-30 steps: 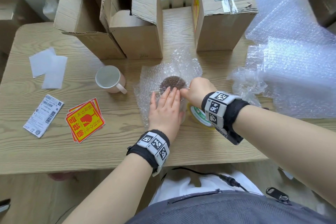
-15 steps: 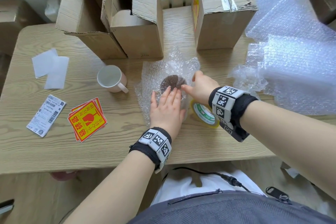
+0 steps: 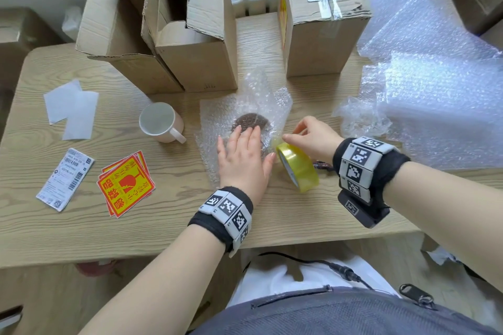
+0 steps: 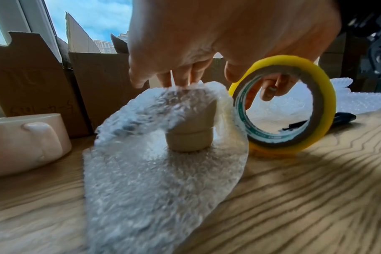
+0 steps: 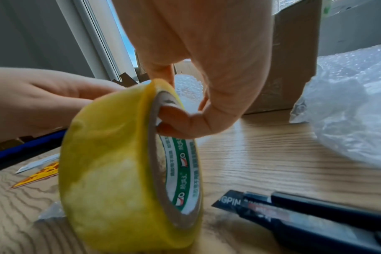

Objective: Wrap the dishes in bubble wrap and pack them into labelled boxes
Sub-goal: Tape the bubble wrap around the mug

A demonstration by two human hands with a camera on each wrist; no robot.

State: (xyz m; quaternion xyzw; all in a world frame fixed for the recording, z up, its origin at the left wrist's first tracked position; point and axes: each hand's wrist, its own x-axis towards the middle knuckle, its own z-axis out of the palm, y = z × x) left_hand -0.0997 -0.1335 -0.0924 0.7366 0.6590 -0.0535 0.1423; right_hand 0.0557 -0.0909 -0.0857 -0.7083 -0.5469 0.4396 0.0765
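Observation:
A small dish with a brown top (image 3: 251,123) stands on a sheet of bubble wrap (image 3: 217,117) at the table's middle, the wrap folded over it (image 4: 163,171). My left hand (image 3: 242,155) lies flat on the wrap over the dish, fingers straight (image 4: 170,75). Just right of it my right hand (image 3: 313,136) pinches the top of a yellow tape roll (image 3: 298,167), which stands on edge on the table (image 5: 128,171), with a finger hooked inside its core (image 5: 178,120). A pale pink mug (image 3: 160,122) stands bare to the left.
Three cardboard boxes stand at the back: two open ones (image 3: 190,35) and a taller one with a shipping label (image 3: 321,22). Loose bubble wrap (image 3: 435,90) covers the right side. Red-yellow fragile stickers (image 3: 125,185), a label (image 3: 65,179) and white papers (image 3: 70,109) lie left. A black utility knife (image 5: 305,218) lies beside the tape.
My right hand has left the wrap, moved right and tipped the tape roll up from lying flat onto its edge. The left hand keeps pressing the wrap.

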